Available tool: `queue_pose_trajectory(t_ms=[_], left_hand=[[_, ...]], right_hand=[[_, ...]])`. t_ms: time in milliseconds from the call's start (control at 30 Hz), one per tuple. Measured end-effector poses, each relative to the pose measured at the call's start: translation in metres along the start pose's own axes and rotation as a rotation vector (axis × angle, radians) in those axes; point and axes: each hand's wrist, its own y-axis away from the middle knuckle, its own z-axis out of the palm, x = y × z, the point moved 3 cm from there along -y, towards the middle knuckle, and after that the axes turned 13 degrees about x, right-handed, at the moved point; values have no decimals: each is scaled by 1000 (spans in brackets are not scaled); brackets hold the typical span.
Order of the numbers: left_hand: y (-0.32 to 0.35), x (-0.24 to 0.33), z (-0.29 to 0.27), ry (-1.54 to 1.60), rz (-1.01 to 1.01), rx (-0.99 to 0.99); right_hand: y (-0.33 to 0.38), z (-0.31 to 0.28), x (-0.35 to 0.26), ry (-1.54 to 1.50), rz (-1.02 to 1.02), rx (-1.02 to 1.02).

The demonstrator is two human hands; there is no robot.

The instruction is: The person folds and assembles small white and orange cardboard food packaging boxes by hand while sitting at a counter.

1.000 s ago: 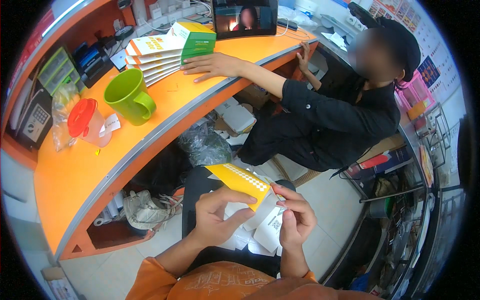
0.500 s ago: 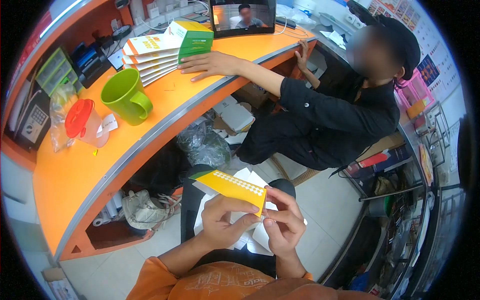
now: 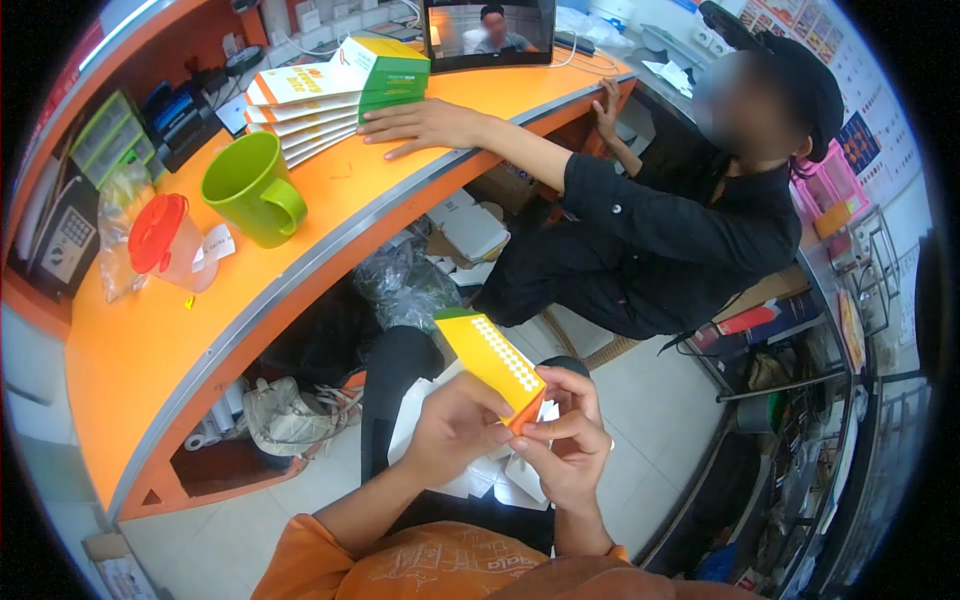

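Observation:
Above my lap, both hands grip a small folded carton [image 3: 485, 360], yellow with a row of white dots, a green far end and an orange near end. My left hand [image 3: 450, 425] closes on its left side, the thumb near the orange corner. With bent fingers, my right hand [image 3: 570, 435] pinches the near right corner. White cardboard pieces [image 3: 475, 480] lie on my lap beneath, partly hidden by my hands and forearms. On the counter, a stack of white, orange and green cartons [image 3: 310, 90] stands beside a co-worker's hand [image 3: 425, 127].
The orange counter [image 3: 270, 300] curves along the left. It holds a green mug [image 3: 250, 190], a clear cup with a red lid [image 3: 160, 235] and a tablet [image 3: 490, 35]. A seated co-worker [image 3: 690, 220] is at the far right. Shelves [image 3: 780, 440] line the right side.
The carton has turned clockwise in my hands, its far end swinging right and upward. Its orange end now shows. The co-worker's hand stays beside the stack.

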Motion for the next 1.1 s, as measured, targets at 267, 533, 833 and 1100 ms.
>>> queue_pose_trajectory(t_ms=[267, 533, 833, 1100], left_hand=[[-1, 1, 2, 193, -125, -12], [0, 13, 13, -282, -94, -24], [2, 15, -16, -410, 67, 89], [-12, 37, -39, 9, 42, -17]], right_hand=[[1, 3, 7, 188, -99, -63], [-13, 14, 15, 465, -78, -82], [-12, 7, 12, 480, -140, -221], [-17, -13, 21, 236, 261, -124]])
